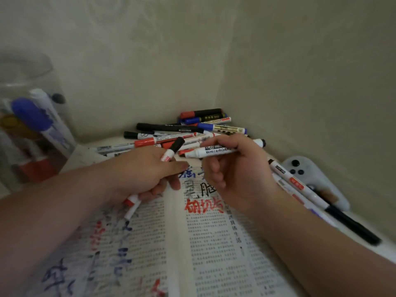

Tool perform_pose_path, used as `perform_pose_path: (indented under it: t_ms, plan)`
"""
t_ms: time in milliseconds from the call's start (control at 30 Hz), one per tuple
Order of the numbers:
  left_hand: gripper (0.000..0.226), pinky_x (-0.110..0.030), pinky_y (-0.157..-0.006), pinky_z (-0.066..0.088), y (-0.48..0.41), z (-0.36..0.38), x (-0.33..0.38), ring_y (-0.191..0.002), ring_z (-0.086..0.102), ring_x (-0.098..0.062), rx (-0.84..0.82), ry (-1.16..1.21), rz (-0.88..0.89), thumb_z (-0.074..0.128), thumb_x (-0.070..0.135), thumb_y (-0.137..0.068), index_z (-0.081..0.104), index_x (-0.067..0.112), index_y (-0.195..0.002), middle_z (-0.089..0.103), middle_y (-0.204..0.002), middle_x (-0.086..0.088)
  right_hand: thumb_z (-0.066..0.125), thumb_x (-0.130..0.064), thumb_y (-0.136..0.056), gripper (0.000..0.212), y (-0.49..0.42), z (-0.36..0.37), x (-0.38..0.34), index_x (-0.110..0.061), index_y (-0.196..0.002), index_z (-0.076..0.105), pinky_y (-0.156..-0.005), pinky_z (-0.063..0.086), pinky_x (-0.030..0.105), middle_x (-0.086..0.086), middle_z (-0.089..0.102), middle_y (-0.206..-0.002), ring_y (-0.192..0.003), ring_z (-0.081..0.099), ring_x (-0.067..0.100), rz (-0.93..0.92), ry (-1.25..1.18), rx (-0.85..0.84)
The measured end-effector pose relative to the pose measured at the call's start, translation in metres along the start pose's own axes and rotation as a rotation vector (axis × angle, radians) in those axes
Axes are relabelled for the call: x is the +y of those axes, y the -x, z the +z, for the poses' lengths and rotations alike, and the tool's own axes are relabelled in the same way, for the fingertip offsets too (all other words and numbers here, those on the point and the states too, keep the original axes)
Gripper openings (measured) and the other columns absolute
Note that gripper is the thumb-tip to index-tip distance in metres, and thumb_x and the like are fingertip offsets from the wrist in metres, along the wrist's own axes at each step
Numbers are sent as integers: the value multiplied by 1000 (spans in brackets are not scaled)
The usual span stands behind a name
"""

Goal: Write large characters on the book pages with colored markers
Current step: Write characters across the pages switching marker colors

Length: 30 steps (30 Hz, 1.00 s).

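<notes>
— White marker in my right hand, fingers curled round it, long axis 3 to 9, nib at 9.
— And the left?
— My left hand grips a black-capped marker, cap toward 1. Book lies open at 6 from both hands; its right page is nearer my right hand, so I judge that one writes next.

Bare left forearm, bare right forearm, left hand, right hand, short plain fingernails
</notes>
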<state>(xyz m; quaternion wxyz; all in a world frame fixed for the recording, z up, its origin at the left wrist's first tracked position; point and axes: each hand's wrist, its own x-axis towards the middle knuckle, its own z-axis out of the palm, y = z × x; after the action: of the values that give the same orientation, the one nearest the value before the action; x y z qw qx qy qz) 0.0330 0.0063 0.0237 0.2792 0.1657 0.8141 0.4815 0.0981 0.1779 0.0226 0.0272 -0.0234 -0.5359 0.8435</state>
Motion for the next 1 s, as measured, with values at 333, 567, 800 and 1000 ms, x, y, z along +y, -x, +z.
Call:
perform_pose_path:
  t_ms: [333,567,800,1000]
  plan:
    - [46,-22,-39,27,5,-4,-1,-35,33,-18,-26,-15,-47,61,43,-98,67,-2,-88,46,-50,-11,60,-25,-93,25,-25,-41,-23,-13,-71,59,-41,19,23,0,39,-53,-43,31,11,26,109,51]
    - [40,-23,-39,30,3,-4,0,-34,36,-17,-14,-33,-51,66,38,-95,67,-2,-90,54,-45,-7,76,-3,-78,12,12,-42,-19,-9,-75,66,-42,36,24,8,51,-63,-55,47,17,53,367,6]
    - [7,-24,-35,32,3,3,2,-33,39,-18,95,-72,131,71,18,-91,64,17,-91,55,-47,-8,78,-21,-70,8,30,-52,-7,-19,-69,70,-48,31,29,7,49,-54,-49,39,20,8,635,1]
    - [15,-21,-33,34,4,1,5,-30,46,-13,8,-297,88,75,22,-88,60,20,-89,58,-46,-3,70,-12,-91,16,41,-52,-17,-17,-76,69,-41,36,24,7,51,-52,-44,42,22,51,732,-22]
